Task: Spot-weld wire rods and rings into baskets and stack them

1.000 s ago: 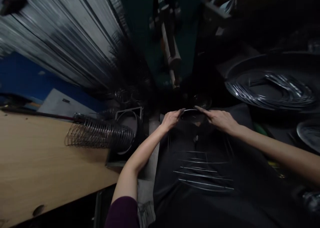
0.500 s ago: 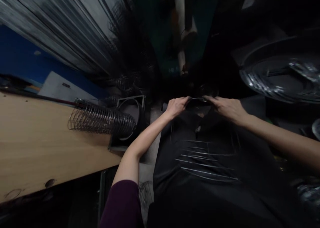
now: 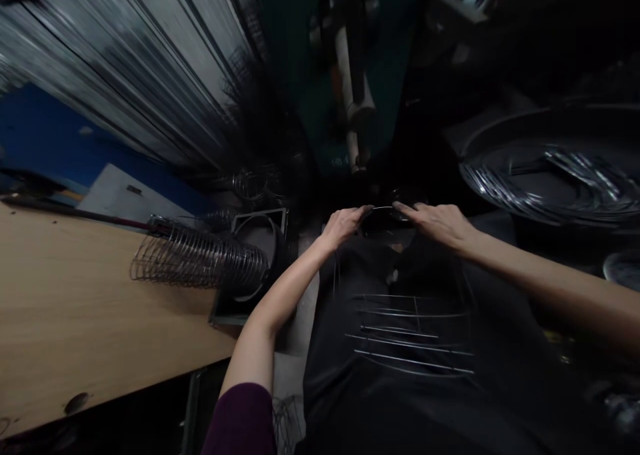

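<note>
Wire [image 3: 383,207] spans between left hand [image 3: 344,227] and right hand [image 3: 441,224].

A short, dark purple sleeve [image 3: 241,420], bare hands [image 3: 343,227], black apron-like cloth [image 3: 400,408].

The wire [image 3: 383,207] is gleaming silver-grey; the sleeve [image 3: 241,420] is showing plain dark purple; the tabletop [image 3: 100,322] is displaying pale tan.
</note>
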Motion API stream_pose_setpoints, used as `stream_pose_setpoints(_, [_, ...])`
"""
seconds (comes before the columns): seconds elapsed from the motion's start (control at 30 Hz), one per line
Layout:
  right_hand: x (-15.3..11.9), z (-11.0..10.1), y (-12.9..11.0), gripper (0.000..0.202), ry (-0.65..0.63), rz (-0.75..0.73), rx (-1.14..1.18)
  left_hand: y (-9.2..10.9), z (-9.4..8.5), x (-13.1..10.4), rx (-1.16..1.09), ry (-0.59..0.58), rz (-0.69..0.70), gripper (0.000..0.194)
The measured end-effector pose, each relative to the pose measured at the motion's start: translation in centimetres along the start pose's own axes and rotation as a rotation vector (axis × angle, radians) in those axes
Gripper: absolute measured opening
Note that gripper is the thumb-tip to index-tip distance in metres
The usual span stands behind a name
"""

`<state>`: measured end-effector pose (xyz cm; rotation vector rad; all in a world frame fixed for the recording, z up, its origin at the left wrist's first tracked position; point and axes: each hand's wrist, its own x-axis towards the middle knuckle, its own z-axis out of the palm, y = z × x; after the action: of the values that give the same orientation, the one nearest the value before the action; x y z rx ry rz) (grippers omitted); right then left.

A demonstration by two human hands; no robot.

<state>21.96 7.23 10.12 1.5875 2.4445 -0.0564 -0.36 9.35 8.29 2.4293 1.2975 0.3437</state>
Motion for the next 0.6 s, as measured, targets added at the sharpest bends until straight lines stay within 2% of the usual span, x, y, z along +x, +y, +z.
stream_pose_setpoints(0.2, [3.0, -5.4, 0.8, 0.057, 0.070, -0.049, -0.016, -0.4, -5.7, 1.9, 0.122, 0.074, -0.044, 0.032])
stream_pose_setpoints(0.3, [4.0, -7.2, 1.0, 0.056, 0.106, -0.059, 0.013, -0.3, -7.7, 2.3, 0.164, 0.065, -0.038, 0.030])
stream_pose_setpoints(0.4, [4.8, -7.9, 1.4, 0.055, 0.135, -0.055, 0.064, -0.3, -8.7, 2.7, 0.190, 0.044, -0.036, 0.029])
stream_pose_setpoints(0.6, [6.0, -7.8, 1.8, 0.057, 0.123, -0.043, 0.059, -1.2, -8.9, 3.8, 0.177, 0.051, -0.050, 0.031])
